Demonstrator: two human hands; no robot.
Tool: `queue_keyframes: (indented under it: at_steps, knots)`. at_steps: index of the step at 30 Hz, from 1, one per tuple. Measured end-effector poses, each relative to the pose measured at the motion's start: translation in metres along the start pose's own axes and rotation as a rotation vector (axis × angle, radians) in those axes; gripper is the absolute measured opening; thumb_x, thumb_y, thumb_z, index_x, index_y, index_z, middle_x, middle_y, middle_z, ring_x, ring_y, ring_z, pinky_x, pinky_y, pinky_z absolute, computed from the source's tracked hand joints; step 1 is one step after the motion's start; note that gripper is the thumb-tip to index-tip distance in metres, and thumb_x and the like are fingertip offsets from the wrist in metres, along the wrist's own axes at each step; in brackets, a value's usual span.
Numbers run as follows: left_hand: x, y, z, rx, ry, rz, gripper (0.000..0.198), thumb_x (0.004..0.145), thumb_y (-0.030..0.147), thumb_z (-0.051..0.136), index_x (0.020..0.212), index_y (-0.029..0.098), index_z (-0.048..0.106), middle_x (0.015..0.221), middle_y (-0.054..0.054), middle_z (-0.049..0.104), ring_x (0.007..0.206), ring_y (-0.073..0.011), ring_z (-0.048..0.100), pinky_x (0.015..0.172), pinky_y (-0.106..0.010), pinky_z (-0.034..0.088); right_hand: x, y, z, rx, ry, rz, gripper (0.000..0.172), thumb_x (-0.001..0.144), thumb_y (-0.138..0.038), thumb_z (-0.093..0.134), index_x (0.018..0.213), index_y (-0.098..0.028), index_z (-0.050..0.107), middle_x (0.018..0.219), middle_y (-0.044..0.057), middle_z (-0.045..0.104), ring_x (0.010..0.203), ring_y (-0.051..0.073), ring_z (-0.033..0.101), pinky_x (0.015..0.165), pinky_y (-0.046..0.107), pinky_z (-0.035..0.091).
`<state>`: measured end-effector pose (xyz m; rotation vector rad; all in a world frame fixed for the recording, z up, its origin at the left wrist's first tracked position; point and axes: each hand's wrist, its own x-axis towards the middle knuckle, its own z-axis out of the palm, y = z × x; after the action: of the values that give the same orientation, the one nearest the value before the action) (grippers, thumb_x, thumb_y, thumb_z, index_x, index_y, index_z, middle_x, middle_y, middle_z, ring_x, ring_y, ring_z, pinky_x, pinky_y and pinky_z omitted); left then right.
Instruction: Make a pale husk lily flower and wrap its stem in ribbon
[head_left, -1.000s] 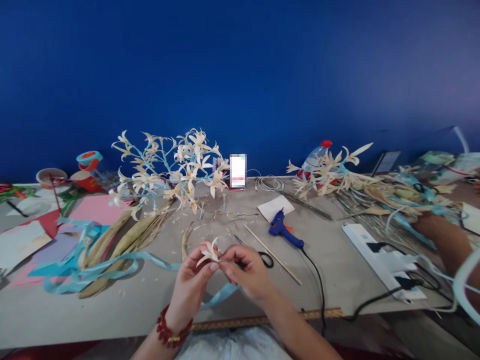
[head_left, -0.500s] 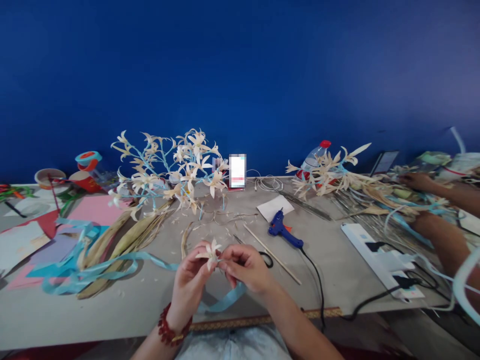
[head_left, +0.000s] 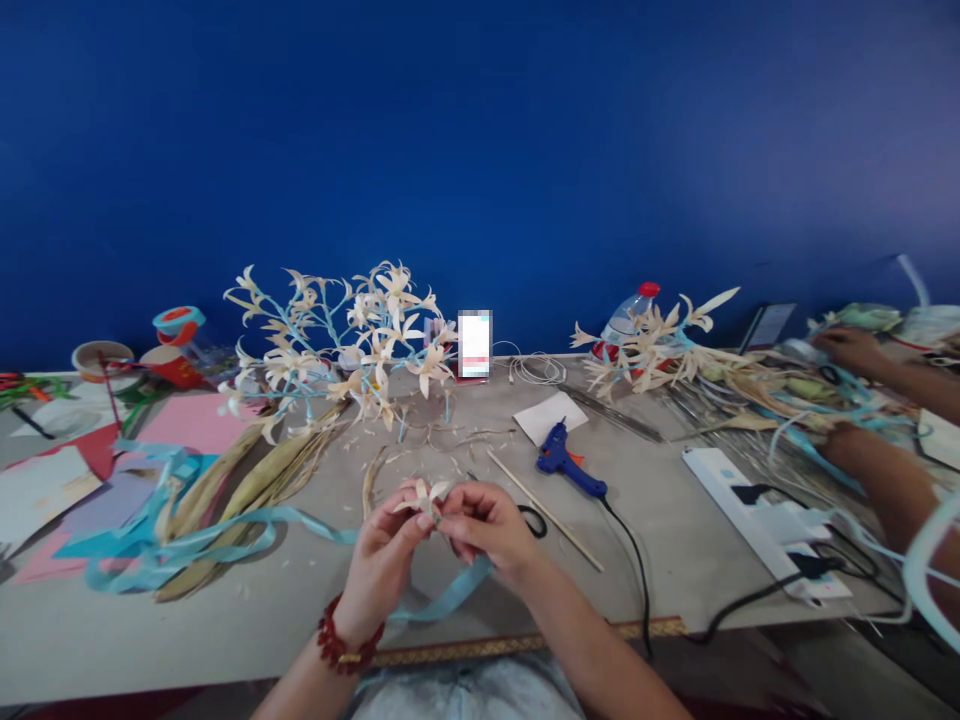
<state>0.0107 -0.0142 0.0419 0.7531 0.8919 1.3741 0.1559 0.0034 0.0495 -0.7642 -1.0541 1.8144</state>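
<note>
A cream-coloured artificial flower (head_left: pixel 427 496) with narrow pointed petals stands between my two hands above the table. My left hand (head_left: pixel 390 545), with a red bead bracelet at its wrist, is closed and pinches the flower near its base. Close against it, my right hand (head_left: pixel 484 525) is closed too, its thumb and fingers pressed together at the flower's base. Light blue ribbon (head_left: pixel 448 598) loops below the hands and rises into my right hand; its end is hidden by the fingers. Partly covered by that hand lie scissors with black handles (head_left: pixel 533 520).
A blue glue gun (head_left: pixel 566 462) lies right of my hands, beside a thin wooden stick (head_left: pixel 547 510). A white power strip (head_left: pixel 757 525) is further right. Cream flower branches (head_left: pixel 330 340) stand behind; dried husks (head_left: pixel 262 485) lie left. A co-worker's hands (head_left: pixel 847 350) work at far right.
The flower has tilted and turned a little between my fingers, and my right hand has shifted slightly. At far right the co-worker's hand has moved, now at a roll-like thing.
</note>
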Motion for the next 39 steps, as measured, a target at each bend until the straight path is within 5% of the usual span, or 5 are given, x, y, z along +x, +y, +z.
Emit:
queue_keyframes:
  at_steps: [6,12,28,39]
  knots:
    - [0.029,0.002,0.005,0.006,-0.131,-0.031,0.016,0.073,0.029,0.076,0.074,0.016,0.067,0.075,-0.001,0.060,0.072,-0.0133,0.054,0.070,-0.024,0.047,0.020,0.004,-0.010,-0.051,0.093,-0.089,0.033,0.070,-0.041,0.077,0.066,-0.018,0.053,0.044,-0.009,0.048,0.035,0.004,0.037,0.038,0.017,0.028]
    - [0.054,-0.012,-0.002,0.096,-0.120,0.044,0.017,0.069,0.025,0.079,0.079,0.016,0.068,0.079,0.000,0.060,0.074,-0.0119,0.053,0.072,-0.022,0.045,0.032,0.020,-0.026,-0.218,0.184,-0.244,0.033,0.076,-0.046,0.070,0.069,-0.018,0.054,0.047,-0.008,0.048,0.038,0.006,0.041,0.040,0.018,0.032]
    - [0.054,-0.014,-0.015,0.027,-0.262,-0.062,0.011,0.074,0.023,0.075,0.081,0.016,0.070,0.079,-0.002,0.063,0.074,-0.0130,0.055,0.070,-0.023,0.045,0.033,0.026,-0.029,0.029,0.104,0.009,0.033,0.068,-0.041,0.080,0.071,-0.017,0.057,0.041,-0.011,0.047,0.030,0.004,0.034,0.036,0.017,0.032]
    - [0.052,-0.023,-0.010,0.000,-0.233,0.011,0.010,0.074,0.020,0.076,0.079,0.017,0.068,0.079,0.000,0.060,0.076,-0.0122,0.054,0.072,-0.022,0.045,0.023,0.030,-0.023,-0.402,0.249,-0.301,0.025,0.085,-0.039,0.063,0.073,-0.018,0.057,0.051,-0.006,0.048,0.041,0.007,0.043,0.042,0.019,0.035]
